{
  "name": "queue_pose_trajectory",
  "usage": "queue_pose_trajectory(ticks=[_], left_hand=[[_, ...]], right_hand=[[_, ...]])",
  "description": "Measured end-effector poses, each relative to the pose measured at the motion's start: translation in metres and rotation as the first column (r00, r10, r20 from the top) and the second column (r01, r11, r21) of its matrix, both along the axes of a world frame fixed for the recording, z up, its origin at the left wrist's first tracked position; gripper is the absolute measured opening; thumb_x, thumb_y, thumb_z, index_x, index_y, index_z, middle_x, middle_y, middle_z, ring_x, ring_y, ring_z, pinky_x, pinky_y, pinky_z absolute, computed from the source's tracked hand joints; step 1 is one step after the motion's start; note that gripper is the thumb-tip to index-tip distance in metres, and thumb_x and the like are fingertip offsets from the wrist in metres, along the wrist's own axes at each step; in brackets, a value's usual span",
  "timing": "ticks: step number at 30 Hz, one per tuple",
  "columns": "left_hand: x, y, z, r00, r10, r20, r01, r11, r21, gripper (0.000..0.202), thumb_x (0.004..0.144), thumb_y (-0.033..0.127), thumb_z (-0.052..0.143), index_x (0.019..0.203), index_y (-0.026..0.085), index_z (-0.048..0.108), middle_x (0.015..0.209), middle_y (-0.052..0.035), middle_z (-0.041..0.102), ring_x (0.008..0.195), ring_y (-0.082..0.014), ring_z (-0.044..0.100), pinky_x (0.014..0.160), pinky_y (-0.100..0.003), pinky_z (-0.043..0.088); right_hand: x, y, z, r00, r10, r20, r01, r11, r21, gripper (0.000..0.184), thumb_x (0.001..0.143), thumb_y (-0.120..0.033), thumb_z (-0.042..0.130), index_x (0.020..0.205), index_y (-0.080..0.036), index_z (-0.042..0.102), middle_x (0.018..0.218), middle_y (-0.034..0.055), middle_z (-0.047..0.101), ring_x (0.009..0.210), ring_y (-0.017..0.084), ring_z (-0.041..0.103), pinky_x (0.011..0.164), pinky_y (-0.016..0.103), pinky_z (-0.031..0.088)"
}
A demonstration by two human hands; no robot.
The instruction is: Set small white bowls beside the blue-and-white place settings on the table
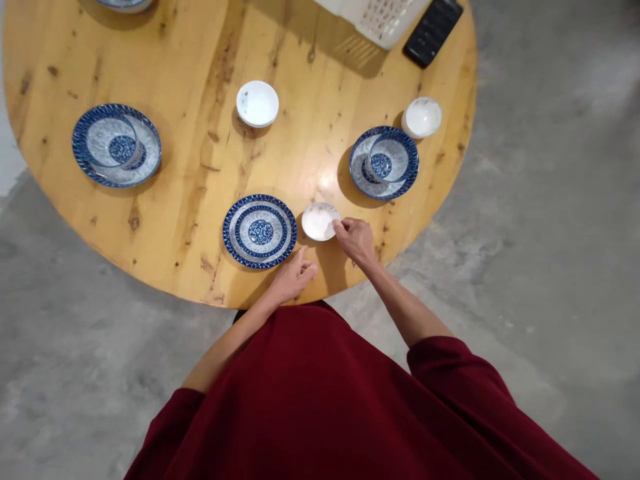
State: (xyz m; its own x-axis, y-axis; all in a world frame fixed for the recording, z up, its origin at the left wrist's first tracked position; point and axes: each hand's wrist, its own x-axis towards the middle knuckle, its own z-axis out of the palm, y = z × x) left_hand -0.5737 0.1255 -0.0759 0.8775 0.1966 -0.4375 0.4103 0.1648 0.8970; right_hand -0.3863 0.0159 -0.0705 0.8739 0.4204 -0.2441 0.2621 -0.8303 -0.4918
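My right hand (355,239) pinches the right rim of a small white bowl (319,222) close to the table's near edge. Just left of that bowl lies a blue-and-white patterned plate (231,230), with a smaller plate (261,232) of matching pattern apparently stacked on it. My left hand (295,275) rests by the lower right of these plates, below the white bowl. Its index finger points forward and the other fingers are loosely bent, with nothing held.
On the round wooden table (190,167), a patterned plate with a bowl (117,143) stands left and another plate-and-bowl set (384,162) right. White bowls (257,104) (423,117) sit farther back. A white plastic basket (385,23) and a black remote-like object (433,32) lie at the far right.
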Motion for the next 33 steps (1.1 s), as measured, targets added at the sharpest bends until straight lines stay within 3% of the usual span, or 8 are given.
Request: queue_pose_trajectory(ticks=[3,9,16,23,33], left_hand=[[0.008,0.002,-0.002,1.0,-0.022,0.003,0.022,1.0,-0.018,0.071,0.096,0.04,0.054,0.158,0.011,0.037,0.1,-0.0098,0.073,0.084,-0.0209,0.07,0.085,-0.036,0.054],[0.023,0.003,0.0,1.0,0.002,0.015,-0.002,1.0,-0.03,0.077,0.097,0.038,0.053,0.163,0.01,0.025,0.093,-0.0052,0.072,0.084,-0.019,0.068,0.091,-0.036,0.052],[0.028,0.002,-0.003,1.0,0.011,0.01,-0.011,0.999,-0.044,0.074,0.097,0.036,0.052,0.162,0.009,0.027,0.092,-0.0059,0.071,0.085,-0.0204,0.068,0.091,-0.037,0.052],[0.027,0.004,-0.002,0.998,-0.055,-0.033,0.054,0.998,-0.038,0.08,0.099,0.037,0.048,0.165,0.01,0.013,0.102,-0.0071,0.071,0.091,-0.0192,0.067,0.091,-0.038,0.052],[0.028,0.001,0.0,0.997,-0.059,-0.042,0.057,0.997,-0.051,0.08,0.098,0.035,0.047,0.164,0.007,0.011,0.104,-0.0097,0.071,0.092,-0.0203,0.067,0.085,-0.036,0.052]], right_hand=[[0.0,0.0,-0.003,1.0,-0.019,-0.008,0.019,1.0,-0.004,0.041,0.088,-0.045,0.05,0.055,-0.024,0.038,0.051,-0.0001,0.039,0.053,0.015,0.036,0.056,0.031,0.023],[0.003,0.006,-0.006,0.999,-0.031,-0.015,0.031,0.999,-0.019,0.04,0.087,-0.045,0.051,0.055,-0.023,0.041,0.053,0.0005,0.042,0.054,0.015,0.036,0.056,0.031,0.024],[0.006,0.005,-0.005,1.0,-0.007,-0.015,0.006,0.998,-0.06,0.041,0.088,-0.042,0.053,0.055,-0.023,0.039,0.054,-0.0002,0.041,0.055,0.014,0.034,0.057,0.031,0.023],[0.002,0.001,-0.005,0.999,0.01,-0.05,-0.015,0.995,-0.098,0.04,0.089,-0.041,0.053,0.056,-0.023,0.04,0.054,-0.0008,0.041,0.056,0.014,0.036,0.058,0.03,0.024],[0.009,-0.001,-0.004,0.998,0.055,-0.038,-0.06,0.99,-0.131,0.039,0.088,-0.041,0.053,0.057,-0.022,0.041,0.057,0.0008,0.042,0.058,0.015,0.036,0.058,0.03,0.023]])
